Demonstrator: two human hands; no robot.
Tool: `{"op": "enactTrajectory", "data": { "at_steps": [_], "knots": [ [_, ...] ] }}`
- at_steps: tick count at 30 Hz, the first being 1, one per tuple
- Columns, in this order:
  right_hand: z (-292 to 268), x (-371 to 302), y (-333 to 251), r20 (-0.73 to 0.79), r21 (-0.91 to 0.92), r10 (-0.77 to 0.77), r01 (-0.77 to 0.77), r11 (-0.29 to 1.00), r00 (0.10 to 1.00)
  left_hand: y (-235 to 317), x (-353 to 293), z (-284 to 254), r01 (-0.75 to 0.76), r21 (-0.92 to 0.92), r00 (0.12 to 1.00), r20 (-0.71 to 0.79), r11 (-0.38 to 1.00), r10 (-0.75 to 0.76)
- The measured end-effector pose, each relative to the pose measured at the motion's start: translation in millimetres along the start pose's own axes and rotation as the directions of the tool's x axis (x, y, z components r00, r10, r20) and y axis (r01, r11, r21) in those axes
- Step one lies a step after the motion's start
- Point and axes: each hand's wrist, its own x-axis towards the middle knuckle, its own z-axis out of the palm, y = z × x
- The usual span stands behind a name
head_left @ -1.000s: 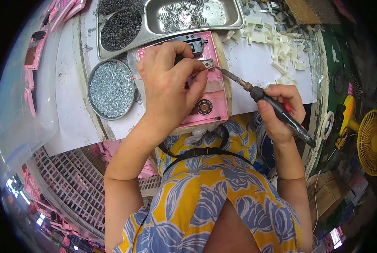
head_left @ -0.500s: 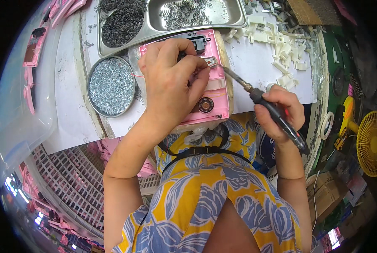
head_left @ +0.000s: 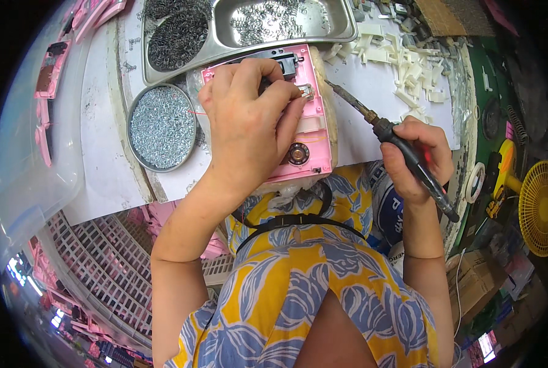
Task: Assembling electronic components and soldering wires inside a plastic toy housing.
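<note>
A pink casing lies open at the desk's near edge, my left hand curled over it, its grip too hidden to tell; my right hand grasps a soldering iron. Beyond sits a metal tray of springs.

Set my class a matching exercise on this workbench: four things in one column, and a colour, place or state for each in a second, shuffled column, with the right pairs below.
Things:
1. Soldering iron
2. Pink casing
3. Round dish
4. Fan

Descriptions:
A. Yellow, near the picture's right edge
B. Full of small silvery pieces
C. Held in the right hand
D. Partly covered by the left hand

Right pairs: 1-C, 2-D, 3-B, 4-A
</note>
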Motion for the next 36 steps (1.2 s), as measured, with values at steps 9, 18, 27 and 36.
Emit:
{"op": "enactTrajectory", "data": {
  "at_steps": [9, 18, 27, 36],
  "knots": [
    [6, 5, 0, 0.027, -0.04, -0.023, 0.024, 0.999, 0.999, 6, 6, -1, -0.006, 0.028, 1.0, -0.018, 1.0, 0.007],
    [11, 6, 6, 0.057, -0.045, -0.049, 0.051, 0.998, 0.997, 7, 9, 1, -0.008, 0.041, 1.0, -0.015, 0.999, 0.009],
    [9, 6, 5, 0.003, -0.052, -0.053, 0.053, 0.997, 0.999, 1, 3, 7, -0.023, -0.002, 0.998, -0.055, 1.0, 0.023],
    [3, -3, 4, 0.062, -0.073, -0.051, 0.055, 0.996, 0.997, 2, 1, 7, -0.009, 0.008, 0.999, -0.038, 1.0, 0.009]
  ]
}}
